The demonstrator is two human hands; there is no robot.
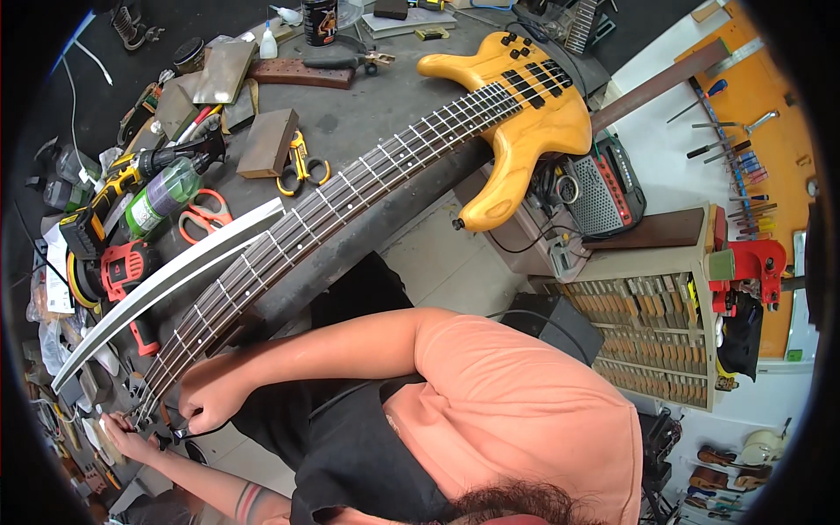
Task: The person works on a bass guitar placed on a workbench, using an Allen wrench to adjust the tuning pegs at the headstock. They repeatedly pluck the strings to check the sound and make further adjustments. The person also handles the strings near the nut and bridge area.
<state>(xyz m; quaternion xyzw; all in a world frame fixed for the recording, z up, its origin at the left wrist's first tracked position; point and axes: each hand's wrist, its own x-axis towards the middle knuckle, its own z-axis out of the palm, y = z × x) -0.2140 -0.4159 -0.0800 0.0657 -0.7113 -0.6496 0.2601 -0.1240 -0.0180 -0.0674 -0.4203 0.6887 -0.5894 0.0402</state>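
Cluttered workbench (376,105), bass headstock (143,411) indistinct, near left fingers (108,425)

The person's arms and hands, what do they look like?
The left hand and right hand wear no gloves. A short, peach-coloured sleeve covers the top of the right arm. Dark and reddish stripes mark the left forearm.

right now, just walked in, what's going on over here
A person is bent over a glossy yellow wooden bass guitar, which lies face up along a dark grey workbench. The left hand is at the headstock end, and the right hand is curled close by; what either one holds is too small to tell. A long silver metal bar lies alongside the neck.
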